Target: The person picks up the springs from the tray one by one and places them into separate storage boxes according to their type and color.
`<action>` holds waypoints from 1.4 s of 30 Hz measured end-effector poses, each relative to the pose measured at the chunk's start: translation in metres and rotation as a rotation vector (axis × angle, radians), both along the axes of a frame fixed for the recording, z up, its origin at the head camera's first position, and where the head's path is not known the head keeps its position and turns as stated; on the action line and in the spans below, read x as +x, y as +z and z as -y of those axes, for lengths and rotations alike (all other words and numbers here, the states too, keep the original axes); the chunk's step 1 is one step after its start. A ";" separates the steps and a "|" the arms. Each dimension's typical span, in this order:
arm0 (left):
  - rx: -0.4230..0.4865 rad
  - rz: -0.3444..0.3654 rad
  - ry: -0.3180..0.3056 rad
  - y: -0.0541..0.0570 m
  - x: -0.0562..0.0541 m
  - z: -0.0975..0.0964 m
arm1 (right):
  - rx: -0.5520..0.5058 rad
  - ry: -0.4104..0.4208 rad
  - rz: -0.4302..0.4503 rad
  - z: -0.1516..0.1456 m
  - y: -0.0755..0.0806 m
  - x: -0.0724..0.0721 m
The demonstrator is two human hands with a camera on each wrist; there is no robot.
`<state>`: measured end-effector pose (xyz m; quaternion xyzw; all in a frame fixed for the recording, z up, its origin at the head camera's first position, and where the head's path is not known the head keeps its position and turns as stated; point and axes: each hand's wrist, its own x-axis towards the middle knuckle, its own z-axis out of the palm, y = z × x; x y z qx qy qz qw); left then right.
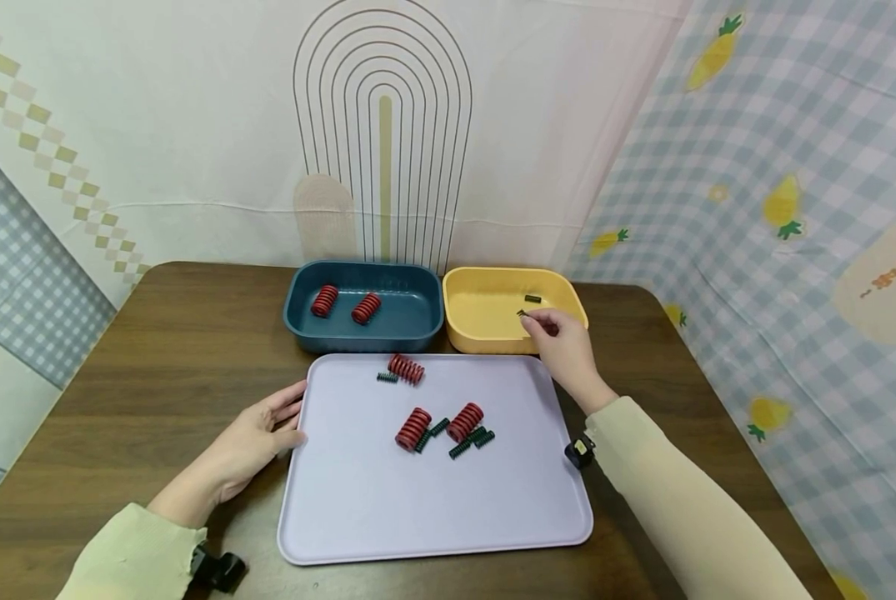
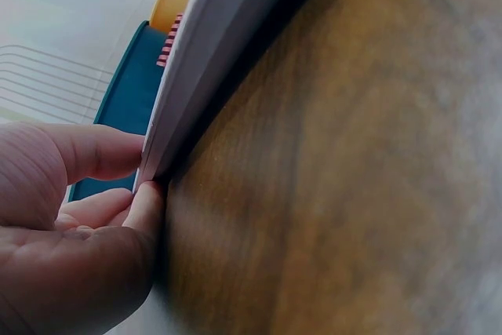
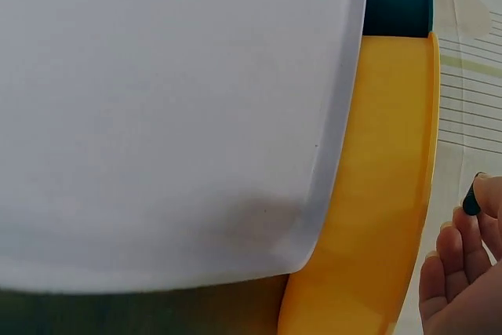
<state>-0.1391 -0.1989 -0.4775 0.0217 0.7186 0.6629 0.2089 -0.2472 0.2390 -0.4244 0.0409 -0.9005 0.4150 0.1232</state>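
Above the near part of the yellow bin (image 1: 485, 340), my right hand (image 1: 568, 350) pinches a small dark green spring (image 1: 523, 313) between thumb and fingertips. The right wrist view also shows this spring (image 3: 471, 198) at the fingertips. My left hand (image 1: 248, 442) rests at the left edge of the pale lilac tray (image 1: 372, 500), its fingertips and thumb against the rim. Three thick red springs (image 1: 466, 422) lie on the tray, with several small green springs (image 1: 485, 439) beside them. Inside the yellow bin lies one green spring (image 1: 533, 298).
A dark blue bin (image 1: 410, 325) stands left of the yellow one, with two red springs (image 1: 324, 300) in it. Both bins sit behind the tray on a brown wooden table (image 1: 192, 350). Patterned cloth (image 1: 230, 125) hangs behind and at both sides.
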 end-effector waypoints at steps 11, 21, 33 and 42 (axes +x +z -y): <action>0.008 -0.002 0.001 -0.001 0.000 0.000 | 0.070 0.007 -0.021 0.005 0.000 -0.006; 0.007 -0.002 0.000 -0.001 -0.001 0.000 | 0.107 0.014 -0.005 0.008 0.001 -0.004; 0.013 -0.005 -0.004 0.001 -0.001 0.000 | 0.120 0.028 0.001 0.009 -0.001 -0.003; 0.010 0.001 -0.001 0.001 0.000 0.000 | 0.094 0.031 -0.003 0.007 -0.003 -0.004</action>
